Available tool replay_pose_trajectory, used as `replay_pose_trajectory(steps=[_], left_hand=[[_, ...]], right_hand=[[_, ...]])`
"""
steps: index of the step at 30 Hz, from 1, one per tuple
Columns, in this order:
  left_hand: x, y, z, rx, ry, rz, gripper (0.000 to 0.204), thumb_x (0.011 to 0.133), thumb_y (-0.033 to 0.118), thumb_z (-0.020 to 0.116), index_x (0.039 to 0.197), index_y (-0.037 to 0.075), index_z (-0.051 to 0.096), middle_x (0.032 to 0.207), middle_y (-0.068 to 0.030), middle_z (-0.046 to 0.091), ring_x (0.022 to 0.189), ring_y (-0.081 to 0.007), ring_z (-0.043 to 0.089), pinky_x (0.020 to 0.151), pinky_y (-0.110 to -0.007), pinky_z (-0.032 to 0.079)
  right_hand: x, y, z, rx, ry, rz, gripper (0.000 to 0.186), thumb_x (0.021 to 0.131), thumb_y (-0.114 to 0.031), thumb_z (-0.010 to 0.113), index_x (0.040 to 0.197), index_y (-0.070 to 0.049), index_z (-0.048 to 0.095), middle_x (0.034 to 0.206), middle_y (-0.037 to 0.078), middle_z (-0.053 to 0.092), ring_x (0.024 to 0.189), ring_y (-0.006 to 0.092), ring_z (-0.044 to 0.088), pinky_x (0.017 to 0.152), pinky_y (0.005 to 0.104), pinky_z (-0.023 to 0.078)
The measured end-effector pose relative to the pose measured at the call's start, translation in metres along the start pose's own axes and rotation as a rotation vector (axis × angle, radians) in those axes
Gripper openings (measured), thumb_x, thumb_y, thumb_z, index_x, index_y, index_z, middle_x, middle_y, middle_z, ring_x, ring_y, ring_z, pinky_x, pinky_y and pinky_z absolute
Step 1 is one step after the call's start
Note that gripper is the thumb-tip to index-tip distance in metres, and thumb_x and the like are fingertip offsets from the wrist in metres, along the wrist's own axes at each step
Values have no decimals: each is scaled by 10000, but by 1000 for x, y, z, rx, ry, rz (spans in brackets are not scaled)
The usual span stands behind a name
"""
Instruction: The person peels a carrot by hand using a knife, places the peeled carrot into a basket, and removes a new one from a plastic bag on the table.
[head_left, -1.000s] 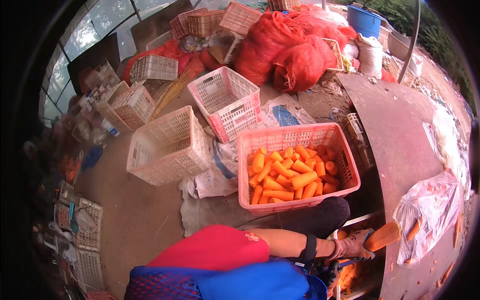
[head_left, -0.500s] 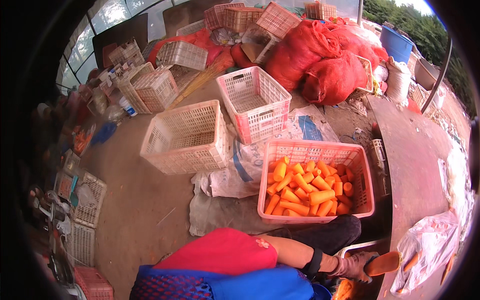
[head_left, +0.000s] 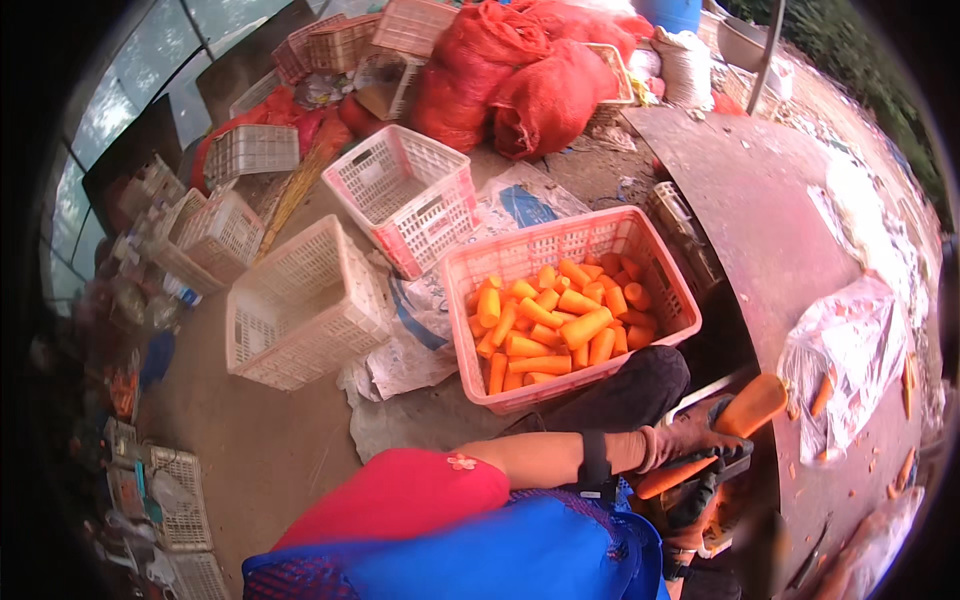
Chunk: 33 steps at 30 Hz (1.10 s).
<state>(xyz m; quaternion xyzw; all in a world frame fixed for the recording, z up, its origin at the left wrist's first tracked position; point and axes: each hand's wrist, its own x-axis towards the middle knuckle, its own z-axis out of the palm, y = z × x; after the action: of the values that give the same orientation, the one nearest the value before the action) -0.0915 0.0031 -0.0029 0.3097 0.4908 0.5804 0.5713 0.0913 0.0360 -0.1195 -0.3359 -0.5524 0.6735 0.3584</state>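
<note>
My left hand (head_left: 690, 440), in a brownish glove with a dark wrist strap, is closed on a thick carrot (head_left: 752, 404) at the edge of a rusty metal table (head_left: 770, 220). The forearm reaches in from a red sleeve at the lower middle. Just under it lies a long thin carrot (head_left: 665, 478), and a dark glove that looks like my right hand (head_left: 693, 506) is mostly hidden there. A pink crate (head_left: 480, 340) holding several cut carrots (head_left: 550, 330) stands on the ground right beside my dark trouser leg.
An empty pink crate (head_left: 405, 195) and white crates (head_left: 300, 310) stand to the left on dirt and sacking. Red mesh sacks (head_left: 520, 80) are piled at the back. A clear plastic bag (head_left: 850, 350) with carrot scraps lies on the table at right.
The view has swung and tilted, so the crates sit higher and nearer the middle. My left hand still grips the thick carrot by the table edge.
</note>
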Motion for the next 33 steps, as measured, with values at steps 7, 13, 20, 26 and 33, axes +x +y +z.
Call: replay_pose_trajectory(steps=[7,13,20,26,33], left_hand=[[24,-37,-16,-10,-335,110,547,687,119,780,1162,37,520,1037,-45,614,938,-105,575,837,-261,482],[26,-42,23,15,-512,47,546,712,85,763,1185,35,493,1049,-38,586,941,-93,557,795,-244,497],[47,-61,51,-26,-558,-226,531,744,121,721,1205,2,485,1062,-88,602,968,-152,609,846,-291,484],[75,-93,51,218,-592,-73,412,753,125,680,1119,-1,539,1004,-82,634,899,-145,623,810,-279,486],[76,-96,51,477,-585,61,469,720,149,737,1123,15,539,965,-59,632,850,-152,603,776,-282,485]], right_hand=[[7,-47,4,-2,170,52,343,918,-128,495,1236,-3,514,984,70,641,763,116,614,611,228,485],[-15,-24,-42,-519,451,-234,315,881,-56,544,1195,-33,560,946,82,662,779,130,651,647,266,505],[-40,-55,-63,-555,647,-80,335,838,-83,609,1170,-58,583,892,141,633,733,223,644,630,311,492],[-40,-62,-78,-1060,580,-272,332,822,-107,622,1150,-65,599,848,144,629,719,286,632,631,340,499],[-26,-66,-79,-1150,405,-143,530,711,-100,670,1221,-100,529,903,137,584,805,329,603,694,391,499]])
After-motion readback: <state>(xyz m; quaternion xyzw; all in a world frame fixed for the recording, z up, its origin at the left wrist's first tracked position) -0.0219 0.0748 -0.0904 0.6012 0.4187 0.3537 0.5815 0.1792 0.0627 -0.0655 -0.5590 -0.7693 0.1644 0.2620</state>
